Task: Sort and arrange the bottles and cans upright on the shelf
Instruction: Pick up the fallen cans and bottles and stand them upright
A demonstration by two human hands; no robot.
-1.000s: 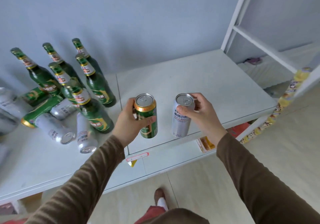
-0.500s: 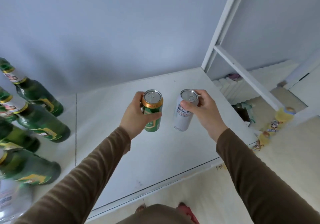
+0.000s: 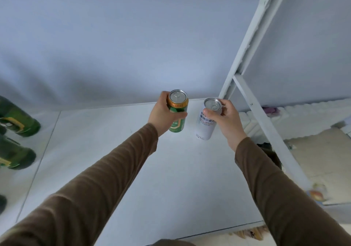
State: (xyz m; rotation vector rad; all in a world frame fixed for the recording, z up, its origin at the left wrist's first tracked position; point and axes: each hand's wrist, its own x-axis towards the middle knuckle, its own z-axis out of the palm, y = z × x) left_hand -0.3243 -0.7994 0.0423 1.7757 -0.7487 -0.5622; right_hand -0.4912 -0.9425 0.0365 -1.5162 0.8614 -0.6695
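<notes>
Leftward, green bottles [image 3: 18, 120] on shelf [image 3: 114, 150]

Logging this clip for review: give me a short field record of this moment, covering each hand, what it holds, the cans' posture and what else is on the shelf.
left hand: left hand grips the green can round its side
right hand: right hand pinches the white can near its top rim
can posture: both roughly upright, tops up, apart from each other
contact with shelf: cannot tell whether either base touches the shelf board
other items: green bottles at the left edge, partly cut off
</notes>
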